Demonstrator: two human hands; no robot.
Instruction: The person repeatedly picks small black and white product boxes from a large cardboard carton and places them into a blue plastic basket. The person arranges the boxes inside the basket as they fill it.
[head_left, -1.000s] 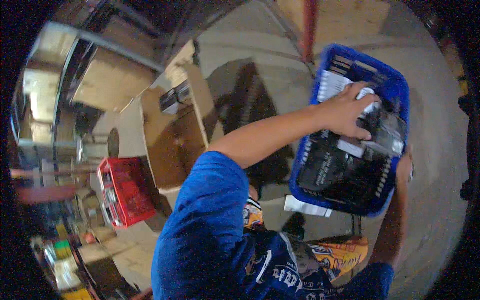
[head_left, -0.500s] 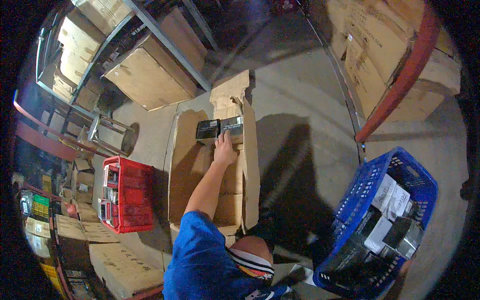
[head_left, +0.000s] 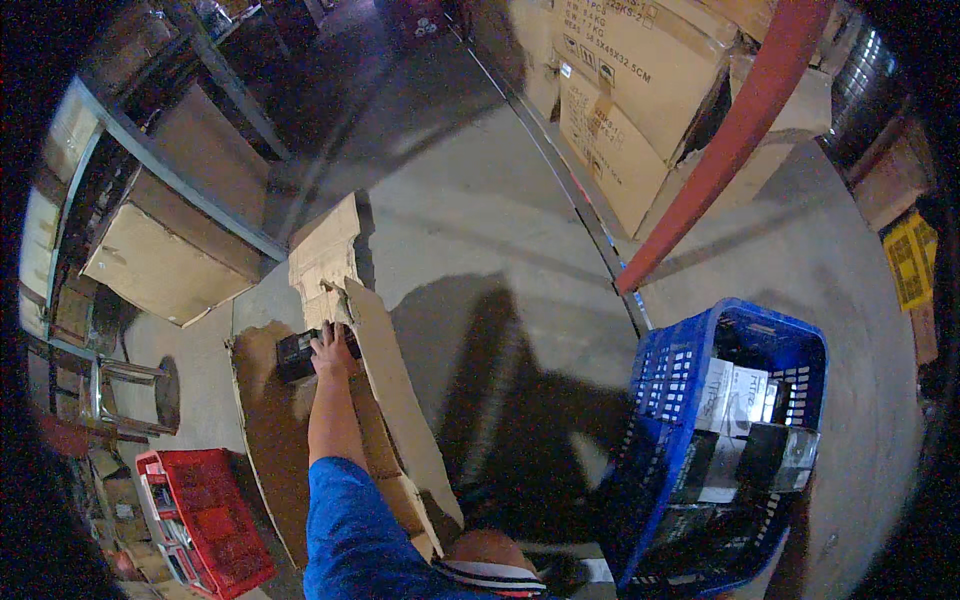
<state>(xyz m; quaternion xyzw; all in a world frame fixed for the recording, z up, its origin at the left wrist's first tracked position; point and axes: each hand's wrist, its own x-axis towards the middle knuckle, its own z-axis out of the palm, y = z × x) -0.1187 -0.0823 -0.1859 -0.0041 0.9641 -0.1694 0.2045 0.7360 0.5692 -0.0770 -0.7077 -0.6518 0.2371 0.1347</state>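
Observation:
My left hand (head_left: 332, 358) reaches into a tall open cardboard carton (head_left: 408, 420), its fingers stretched out and apart over small black boxes (head_left: 296, 357) at the carton's far end. It touches the right-hand box, which it partly covers; I cannot see a grip around it. One black box shows to the left of the fingers. A torn flap (head_left: 325, 250) stands out from the carton's far edge. My right hand is out of view.
A blue plastic basket (head_left: 655, 430) at the right holds black and white boxes. On the left stands a red crate (head_left: 215, 515) with packages, near a metal stool (head_left: 165, 390). Large cartons (head_left: 620, 140) stack behind a red post (head_left: 725, 150); shelving (head_left: 190, 180) rises at far left.
The view has turned to the right, so the carton and red crate sit lower and further left. My left hand stays at the black boxes, its fingers now more spread.

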